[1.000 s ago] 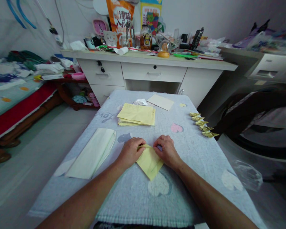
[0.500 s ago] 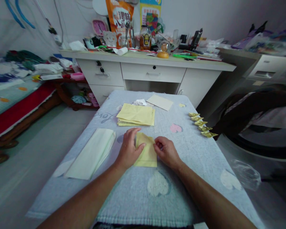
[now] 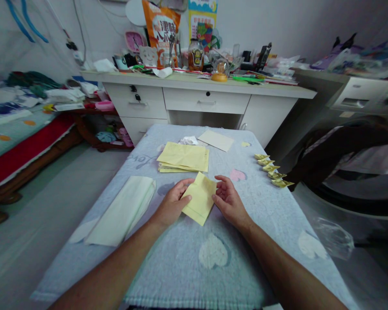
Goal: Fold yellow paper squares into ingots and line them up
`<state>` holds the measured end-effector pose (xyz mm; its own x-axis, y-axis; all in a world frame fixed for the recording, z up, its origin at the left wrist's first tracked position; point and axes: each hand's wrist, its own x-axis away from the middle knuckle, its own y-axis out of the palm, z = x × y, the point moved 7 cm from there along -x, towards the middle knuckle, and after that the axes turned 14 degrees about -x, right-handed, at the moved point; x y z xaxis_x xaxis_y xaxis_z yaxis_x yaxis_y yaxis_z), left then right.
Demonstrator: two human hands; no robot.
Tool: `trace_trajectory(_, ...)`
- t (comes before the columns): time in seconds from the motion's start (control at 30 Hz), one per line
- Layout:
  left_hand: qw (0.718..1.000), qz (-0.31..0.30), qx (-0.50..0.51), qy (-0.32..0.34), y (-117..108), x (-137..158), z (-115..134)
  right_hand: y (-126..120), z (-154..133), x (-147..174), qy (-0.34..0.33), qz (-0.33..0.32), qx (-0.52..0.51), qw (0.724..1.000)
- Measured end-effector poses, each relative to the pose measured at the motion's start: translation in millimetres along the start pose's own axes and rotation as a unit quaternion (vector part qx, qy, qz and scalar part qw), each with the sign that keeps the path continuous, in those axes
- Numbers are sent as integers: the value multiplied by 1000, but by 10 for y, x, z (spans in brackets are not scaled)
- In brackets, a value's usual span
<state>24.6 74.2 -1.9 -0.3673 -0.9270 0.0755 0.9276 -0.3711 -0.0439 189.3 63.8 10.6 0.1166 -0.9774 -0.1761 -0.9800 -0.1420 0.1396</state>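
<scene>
A folded yellow sheet of paper (image 3: 199, 199) is held slightly tilted above the cloth-covered table (image 3: 168, 267). My left hand (image 3: 173, 200) grips its left edge, thumb on top and fingers behind. At the right edge my right hand (image 3: 229, 200) pinches the paper between thumb and fingers, its index finger raised off. Just beyond lies a stack of yellow paper (image 3: 183, 157). Folded pale green-white paper (image 3: 121, 211) rests to the left of my left hand. Several small folded yellow paper boats (image 3: 272, 170) stand in a row near the table's right edge.
A beige card (image 3: 216, 141) and a crumpled white tissue (image 3: 188, 141) lie behind the stack. Beyond the table stands a white desk (image 3: 207, 99) crowded with a jar, an orange bag and other items. A washing machine (image 3: 349, 99) is at right, a bed (image 3: 29, 129) at left.
The yellow paper has been turned, so a corner now points toward me, and it appears lifted. My right hand has shifted slightly and its fingers have spread more.
</scene>
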Motion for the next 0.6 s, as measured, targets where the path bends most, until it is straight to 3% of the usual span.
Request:
trace_trajectory(0.23, 997, -64, -17, -30, -64, 31, -2, 113, -281, 52, -65, -156, 157, 973)
trace_trajectory(0.33, 998, -45, -37, -37, -131, 15, -16, 107, -275, 54, -94, -149, 205, 963)
trace_trajectory(0.4, 998, -4, -56, -28, -207, -20, -22, 95, -247, 50, -105, -128, 235, 958)
trace_trajectory(0.5, 990, 111, -83, 13, -389, -54, 8, 84, -232, 55, -128, -99, 283, 945)
trace_trajectory(0.6, 956, 231, -166, 70, -545, 12, 119, 45, -280, 78, -165, -42, 370, 913)
